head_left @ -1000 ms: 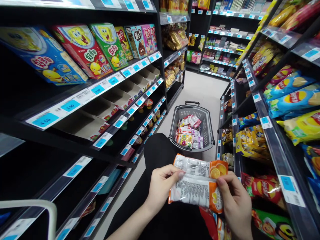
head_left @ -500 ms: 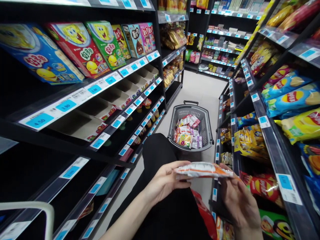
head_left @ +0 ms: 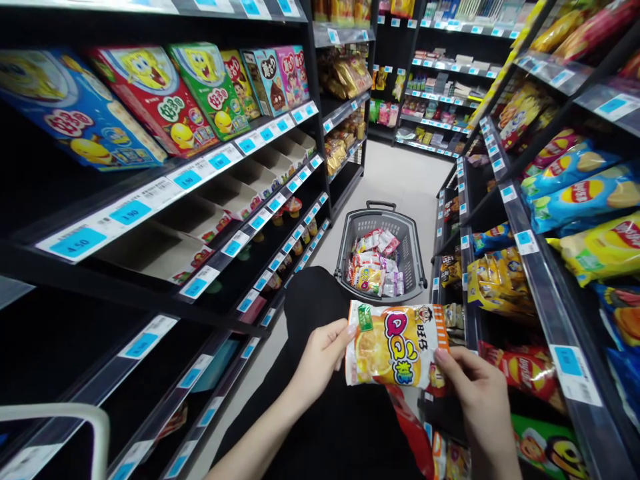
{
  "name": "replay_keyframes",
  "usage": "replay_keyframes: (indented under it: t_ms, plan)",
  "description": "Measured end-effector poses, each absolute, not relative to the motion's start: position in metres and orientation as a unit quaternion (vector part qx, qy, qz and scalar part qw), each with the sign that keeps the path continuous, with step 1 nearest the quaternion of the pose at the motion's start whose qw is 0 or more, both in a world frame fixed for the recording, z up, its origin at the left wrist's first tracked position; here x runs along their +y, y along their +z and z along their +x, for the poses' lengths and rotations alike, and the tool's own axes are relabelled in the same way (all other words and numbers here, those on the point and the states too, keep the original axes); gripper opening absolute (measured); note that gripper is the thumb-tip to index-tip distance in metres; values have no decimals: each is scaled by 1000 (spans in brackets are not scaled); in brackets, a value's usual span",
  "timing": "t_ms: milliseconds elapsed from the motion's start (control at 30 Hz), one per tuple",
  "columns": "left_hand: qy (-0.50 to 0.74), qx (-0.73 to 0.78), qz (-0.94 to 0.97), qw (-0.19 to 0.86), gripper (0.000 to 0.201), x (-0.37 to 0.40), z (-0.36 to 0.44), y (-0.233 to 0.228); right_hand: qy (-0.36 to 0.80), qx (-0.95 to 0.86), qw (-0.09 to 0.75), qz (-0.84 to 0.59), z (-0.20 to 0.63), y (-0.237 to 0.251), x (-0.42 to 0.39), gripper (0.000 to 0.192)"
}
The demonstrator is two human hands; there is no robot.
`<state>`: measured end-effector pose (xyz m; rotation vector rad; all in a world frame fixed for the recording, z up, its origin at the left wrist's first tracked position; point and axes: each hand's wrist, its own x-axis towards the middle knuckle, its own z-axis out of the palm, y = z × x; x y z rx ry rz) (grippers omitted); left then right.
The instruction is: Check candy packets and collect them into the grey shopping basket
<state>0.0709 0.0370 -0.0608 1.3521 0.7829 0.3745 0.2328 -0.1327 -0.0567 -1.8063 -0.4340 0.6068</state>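
Candy packet (head_left: pixel 395 345) in orange and white sits between our two hands, front face turned up toward us, so the printed label can be read; that seems to be why we hold it flat and by its edges. Our left hand (head_left: pixel 320 360) pinches the packet's left edge, thumb on top and fingers closed underneath. Our right hand (head_left: pixel 475 393) is clamped on the lower right corner in the same way, so both grips are shut on the packet and neither covers the print. The packet hangs in the air over our dark-clothed lap (head_left: pixel 320 413), low in the aisle, not resting on any shelf.

Beyond it, on the floor (head_left: pixel 400 177) of the aisle, stands a grey shopping basket (head_left: pixel 350 247) holding more small packets of sweets, its handle folded at the far rim. It is well apart from our hands, straight ahead. To the left run black shelves (head_left: pixel 150 280) with blue price tags along their front edges; cartoon biscuit boxes (head_left: pixel 155 93) lean on an upper shelf, and open cardboard display trays (head_left: pixel 165 250) sit on the one below. To the right, chip bags (head_left: pixel 585 193) fill the racks, and red snack bags (head_left: pixel 515 377) lie just beside our right hand. A pale rail (head_left: pixel 75 417) curves in at the lower left corner. Nothing stands between the packet and the basket.
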Motion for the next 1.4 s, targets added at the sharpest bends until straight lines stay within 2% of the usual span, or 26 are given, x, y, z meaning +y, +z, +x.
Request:
replay_keyframes:
  t_ms: [167,267,367,467,533,633,733,800,900,1000,1067,1133,1167,1267,1400]
  plan:
    - [146,337,604,707,49,36,70,-61,226,-175,556,-781,233,-60,-137,30]
    - [156,286,638,698,51,41,67,-62,99,-209,578,-783,235,-64,-144,16]
    - [199,194,643,714,45,44,66,-66,-1,-307,628,-715,236,-63,-150,5]
    - [162,31,517,840,40,37,69,-74,17,-393,689,-609,234,-57,-145,5]
    - [78,-43,399,913,46,27,72,-80,62,-391,718,-573,229,-53,-135,6]
    - [-38,-85,263,960,62,15,75,-88,170,-350,752,-533,217,-50,-117,12]
    - [-62,-16,247,967,77,10,76,-85,275,-336,727,-532,204,-47,-103,14]
    - [-41,56,282,957,81,10,77,-78,312,-310,690,-575,198,-47,-100,22]
    - [2,121,299,947,68,13,78,-68,316,-214,684,-621,199,-54,-104,36]
    - [117,204,275,932,53,14,81,-64,285,-157,742,-586,201,-70,-115,38]
    - [214,276,262,900,48,11,84,-65,285,-185,760,-554,195,-81,-120,54]
    - [277,331,264,862,45,6,87,-67,296,-213,742,-563,183,-90,-119,72]
    - [287,344,271,852,44,3,89,-68,299,-212,726,-582,177,-93,-117,75]
    - [273,337,300,850,43,1,89,-70,279,-171,705,-629,167,-95,-108,68]
    - [284,240,330,868,48,20,77,-69,257,-168,723,-619,183,-93,-108,87]
